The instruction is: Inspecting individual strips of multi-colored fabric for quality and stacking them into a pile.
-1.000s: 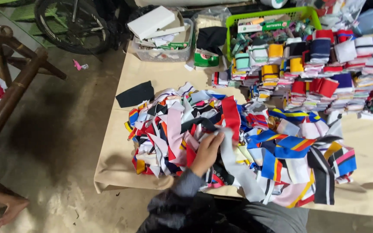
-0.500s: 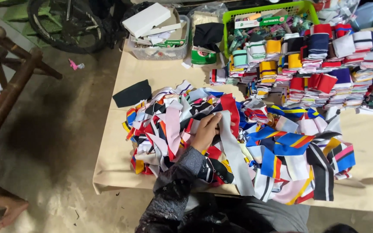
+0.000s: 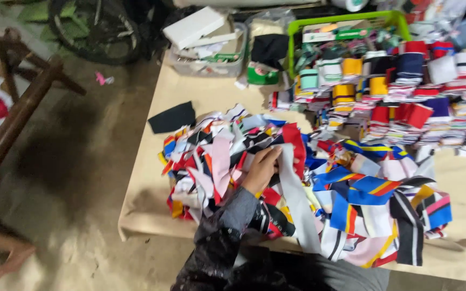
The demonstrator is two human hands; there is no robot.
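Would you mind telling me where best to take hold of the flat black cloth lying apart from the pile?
Probably the black cloth's left corner, coming from the table's left edge. It lies flat and alone there, while its right end meets the heap of striped strips. A pinch with fingertips should lift it.

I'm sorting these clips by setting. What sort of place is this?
Probably a small garment or textile workshop. A hand holds a grey strip in a heap of striped fabric strips, folded bundles are stacked behind, and a green basket holds more.
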